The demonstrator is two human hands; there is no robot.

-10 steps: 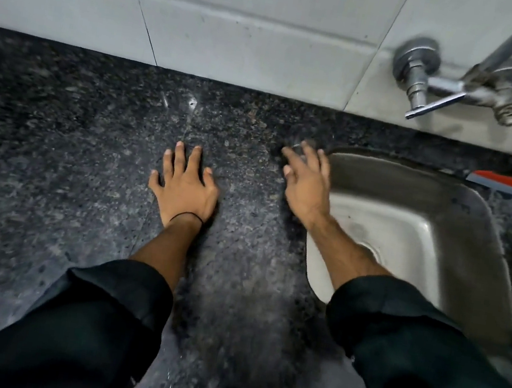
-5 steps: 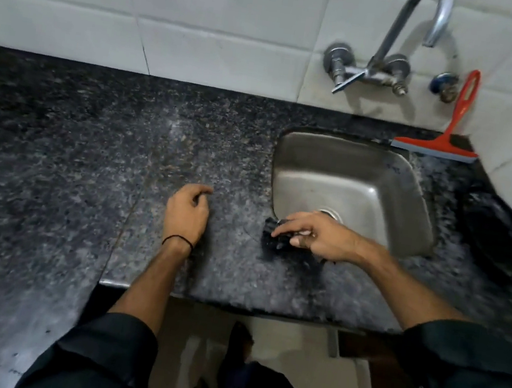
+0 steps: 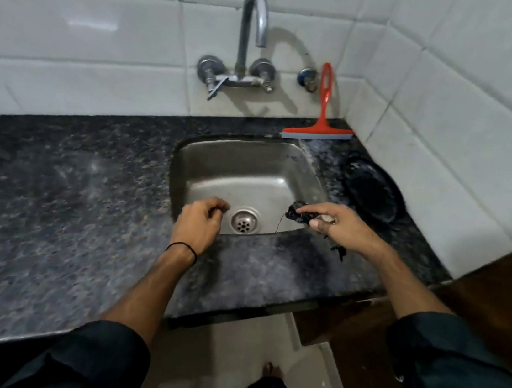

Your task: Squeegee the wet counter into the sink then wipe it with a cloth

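Observation:
A dark speckled granite counter (image 3: 60, 199) surrounds a steel sink (image 3: 251, 173) with a round drain (image 3: 244, 222). My right hand (image 3: 336, 223) hovers over the sink's front right corner and grips a small, bunched black cloth (image 3: 299, 214); a frayed end hangs below the wrist. My left hand (image 3: 199, 222) is over the sink's front left edge, fingers loosely curled, holding nothing. A red squeegee (image 3: 320, 127) leans against the tiled wall behind the sink, its blade resting on the counter, apart from both hands.
A chrome wall tap (image 3: 253, 42) arches over the sink. A black round plate (image 3: 373, 192) lies on the counter right of the sink, near the tiled corner. The counter's front edge (image 3: 231, 312) drops to a pale floor, where my foot shows.
My right hand has lifted the black cloth off the counter's front strip and carried it right, over the sink. The left hand left the counter and moved right to the sink's edge.

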